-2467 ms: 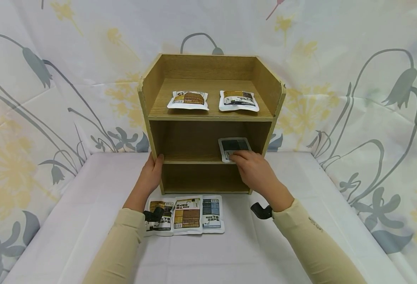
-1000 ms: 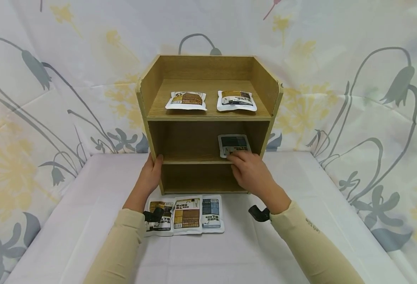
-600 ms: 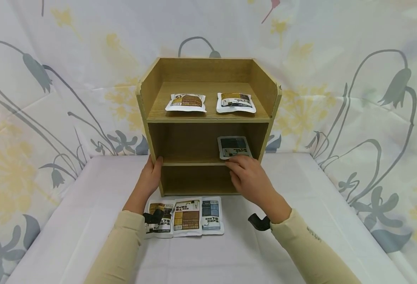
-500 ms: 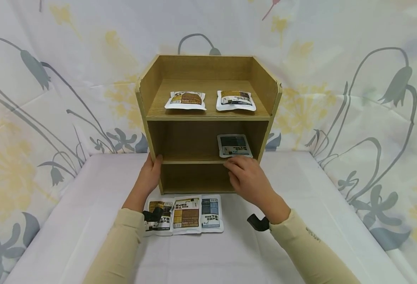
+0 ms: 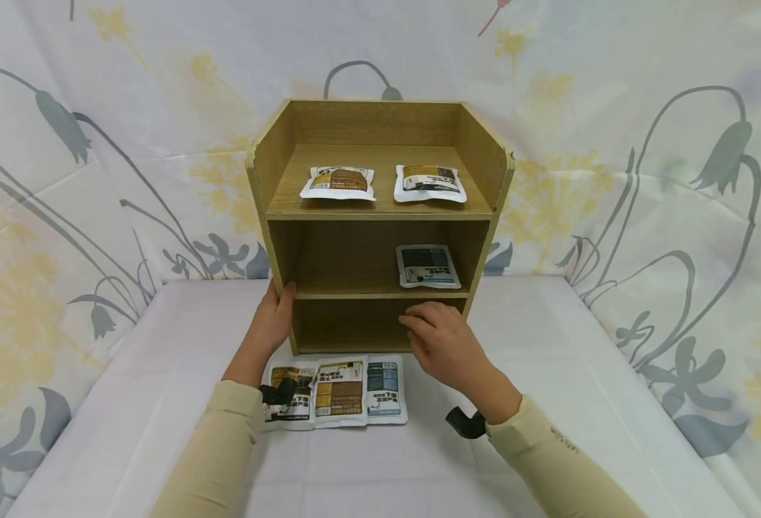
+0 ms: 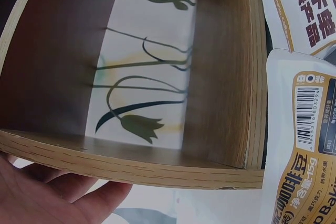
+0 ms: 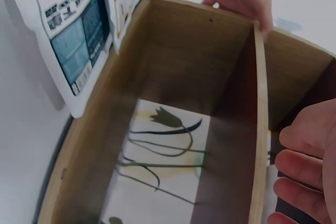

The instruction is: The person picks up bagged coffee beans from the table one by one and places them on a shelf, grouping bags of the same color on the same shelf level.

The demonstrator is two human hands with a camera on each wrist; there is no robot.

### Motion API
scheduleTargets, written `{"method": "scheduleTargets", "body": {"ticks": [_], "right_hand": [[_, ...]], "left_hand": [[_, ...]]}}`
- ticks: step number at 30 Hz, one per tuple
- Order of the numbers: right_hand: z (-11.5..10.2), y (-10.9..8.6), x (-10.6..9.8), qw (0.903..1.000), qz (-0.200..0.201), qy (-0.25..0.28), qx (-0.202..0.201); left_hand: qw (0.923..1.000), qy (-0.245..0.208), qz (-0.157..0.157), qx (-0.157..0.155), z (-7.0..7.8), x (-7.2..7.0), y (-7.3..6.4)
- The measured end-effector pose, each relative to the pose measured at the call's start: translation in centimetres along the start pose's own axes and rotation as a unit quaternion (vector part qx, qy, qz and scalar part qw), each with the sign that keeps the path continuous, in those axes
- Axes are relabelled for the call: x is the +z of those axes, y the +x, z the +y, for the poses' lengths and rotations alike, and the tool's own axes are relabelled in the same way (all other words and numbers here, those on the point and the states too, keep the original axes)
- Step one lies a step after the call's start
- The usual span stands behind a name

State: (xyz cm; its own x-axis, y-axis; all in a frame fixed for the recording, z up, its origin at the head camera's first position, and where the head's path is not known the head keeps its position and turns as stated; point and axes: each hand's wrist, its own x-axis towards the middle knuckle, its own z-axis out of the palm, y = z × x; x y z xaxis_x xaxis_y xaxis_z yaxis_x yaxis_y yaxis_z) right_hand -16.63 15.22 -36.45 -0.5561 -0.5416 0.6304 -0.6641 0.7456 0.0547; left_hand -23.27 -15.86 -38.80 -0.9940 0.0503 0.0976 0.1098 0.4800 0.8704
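My left hand [image 5: 269, 324] grips the left side panel of a small wooden shelf [image 5: 380, 216], thumb at the panel's front edge and fingers along its outer face. In the left wrist view, fingers [image 6: 97, 198] show beside the panel. My right hand [image 5: 448, 344] hovers in front of the bottom compartment, its fingers loosely bent and nothing in them. Just above it, a white packet with a dark blue label [image 5: 427, 265] lies on the middle shelf at the right, apart from the hand.
Two packets, one brown-labelled [image 5: 339, 183] and one brown and dark [image 5: 429, 183], lie on the top shelf. On the white table before the shelf, a dark packet [image 5: 296, 396], a brown packet [image 5: 341, 392] and a blue packet [image 5: 385, 390] lie in a row.
My right hand has let go of the blue-labelled packet, which stays on the middle shelf, and has drawn down and back from it. The left hand has kept its hold on the shelf.
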Motion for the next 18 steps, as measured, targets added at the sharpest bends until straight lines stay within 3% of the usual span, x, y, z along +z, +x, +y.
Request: {"method": "scheduleTargets", "body": {"ticks": [18], "right_hand": [[-1.4,-1.5,1.4,0.9970,-0.070,0.010,0.031]], "left_hand": [[1.0000,-0.005,-0.005,-0.002,-0.3,0.0,0.2]]}}
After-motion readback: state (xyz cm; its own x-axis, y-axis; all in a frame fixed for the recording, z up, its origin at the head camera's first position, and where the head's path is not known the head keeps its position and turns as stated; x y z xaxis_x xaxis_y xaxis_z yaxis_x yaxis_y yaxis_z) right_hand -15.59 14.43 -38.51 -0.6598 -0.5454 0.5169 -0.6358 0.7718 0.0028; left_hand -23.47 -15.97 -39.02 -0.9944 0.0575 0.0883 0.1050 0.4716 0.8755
